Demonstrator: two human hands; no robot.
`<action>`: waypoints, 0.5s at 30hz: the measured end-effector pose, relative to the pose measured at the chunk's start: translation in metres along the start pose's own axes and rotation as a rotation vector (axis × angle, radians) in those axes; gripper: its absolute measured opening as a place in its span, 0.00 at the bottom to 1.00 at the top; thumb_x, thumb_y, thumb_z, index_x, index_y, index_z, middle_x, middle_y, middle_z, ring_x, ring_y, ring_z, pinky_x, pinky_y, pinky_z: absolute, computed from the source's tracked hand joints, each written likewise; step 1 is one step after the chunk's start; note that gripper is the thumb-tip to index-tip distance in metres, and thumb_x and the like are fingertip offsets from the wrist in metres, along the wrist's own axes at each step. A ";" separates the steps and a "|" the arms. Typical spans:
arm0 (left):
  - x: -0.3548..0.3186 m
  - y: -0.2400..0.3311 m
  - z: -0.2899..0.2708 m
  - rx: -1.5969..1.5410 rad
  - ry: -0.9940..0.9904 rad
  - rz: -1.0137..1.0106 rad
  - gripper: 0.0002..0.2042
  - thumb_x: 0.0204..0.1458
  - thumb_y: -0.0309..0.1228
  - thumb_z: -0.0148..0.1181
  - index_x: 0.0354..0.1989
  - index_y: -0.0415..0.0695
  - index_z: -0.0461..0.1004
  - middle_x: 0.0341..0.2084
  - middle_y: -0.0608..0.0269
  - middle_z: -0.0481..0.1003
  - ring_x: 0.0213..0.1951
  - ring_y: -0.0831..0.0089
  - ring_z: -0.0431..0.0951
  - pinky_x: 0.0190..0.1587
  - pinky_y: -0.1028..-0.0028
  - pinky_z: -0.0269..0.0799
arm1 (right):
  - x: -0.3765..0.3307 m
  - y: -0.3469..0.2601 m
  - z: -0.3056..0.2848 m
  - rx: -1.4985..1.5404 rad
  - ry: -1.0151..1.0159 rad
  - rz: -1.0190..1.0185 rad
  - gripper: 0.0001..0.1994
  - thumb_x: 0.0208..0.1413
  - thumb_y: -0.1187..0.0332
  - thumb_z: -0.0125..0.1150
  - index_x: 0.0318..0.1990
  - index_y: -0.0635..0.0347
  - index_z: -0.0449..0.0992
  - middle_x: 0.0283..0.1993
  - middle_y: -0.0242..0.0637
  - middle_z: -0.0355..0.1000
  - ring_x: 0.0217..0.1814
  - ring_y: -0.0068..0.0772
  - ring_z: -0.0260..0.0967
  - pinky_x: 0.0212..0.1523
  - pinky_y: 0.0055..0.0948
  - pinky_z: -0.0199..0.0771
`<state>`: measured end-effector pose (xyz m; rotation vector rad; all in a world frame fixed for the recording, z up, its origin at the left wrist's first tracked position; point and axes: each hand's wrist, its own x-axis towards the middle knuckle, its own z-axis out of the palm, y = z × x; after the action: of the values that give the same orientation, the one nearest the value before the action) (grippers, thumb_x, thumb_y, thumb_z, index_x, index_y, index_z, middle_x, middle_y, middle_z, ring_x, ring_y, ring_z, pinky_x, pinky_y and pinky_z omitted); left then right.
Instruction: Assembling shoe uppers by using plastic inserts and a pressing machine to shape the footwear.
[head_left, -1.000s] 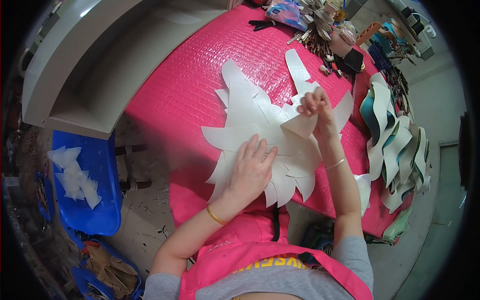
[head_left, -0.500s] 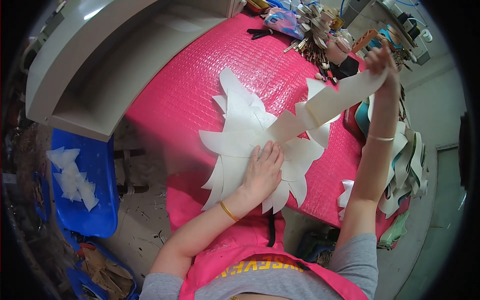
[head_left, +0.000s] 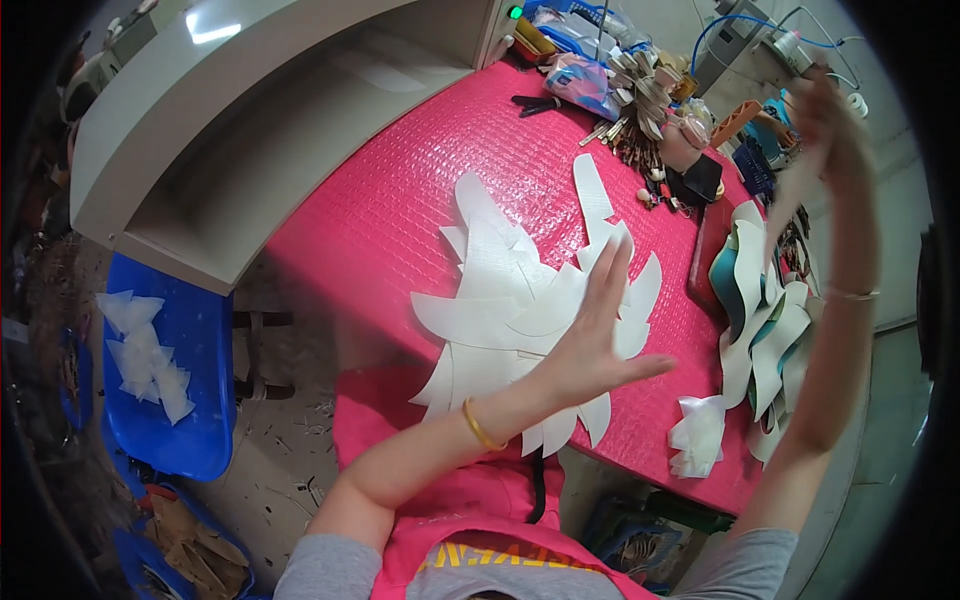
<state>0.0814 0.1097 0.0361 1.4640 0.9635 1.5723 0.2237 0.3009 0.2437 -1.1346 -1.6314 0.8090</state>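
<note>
A fan of white cut sheet pieces lies spread on the pink textured mat. My left hand rests flat over the right part of the fan, fingers apart, with a gold bangle on the wrist. My right hand is raised high at the far right, blurred by motion. It seems to grip one long white cut piece that hangs below the fingers, above the stack at the mat's right edge.
A stack of white and teal shaped pieces lies at the right edge, with small white scraps in front. Tools and clutter and black scissors sit at the back. A grey machine housing and a blue bin of white offcuts are at left.
My right hand lifted one long white piece off the fan and swung it up and right. My left hand slid right over the fan and spread its fingers.
</note>
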 end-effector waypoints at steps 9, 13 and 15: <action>0.006 -0.020 -0.117 -0.728 0.466 -0.523 0.15 0.48 0.26 0.45 0.46 0.41 0.63 0.36 0.62 0.71 0.39 0.72 0.71 0.40 0.70 0.68 | -0.082 0.150 0.154 -0.146 -0.730 -0.337 0.34 0.48 0.59 0.58 0.59 0.60 0.49 0.58 0.38 0.55 0.52 0.26 0.56 0.48 0.20 0.57; -0.018 -0.026 -0.196 -0.670 0.694 -0.466 0.11 0.49 0.24 0.43 0.41 0.40 0.64 0.36 0.60 0.71 0.34 0.74 0.73 0.35 0.72 0.70 | -0.156 0.110 0.200 0.049 -1.103 0.498 0.16 0.49 0.68 0.55 0.43 0.68 0.65 0.28 0.42 0.70 0.22 0.28 0.70 0.21 0.24 0.69; -0.016 -0.029 -0.234 -0.626 0.716 -0.354 0.15 0.48 0.23 0.43 0.46 0.39 0.62 0.38 0.61 0.70 0.39 0.71 0.71 0.41 0.70 0.69 | -0.159 0.105 0.239 0.092 -0.979 0.354 0.13 0.50 0.70 0.53 0.41 0.69 0.66 0.23 0.39 0.68 0.15 0.24 0.67 0.12 0.19 0.63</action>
<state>-0.1499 0.1014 -0.0092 0.2715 0.9128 1.9110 0.0473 0.1885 0.0203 -1.0246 -2.1386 1.8527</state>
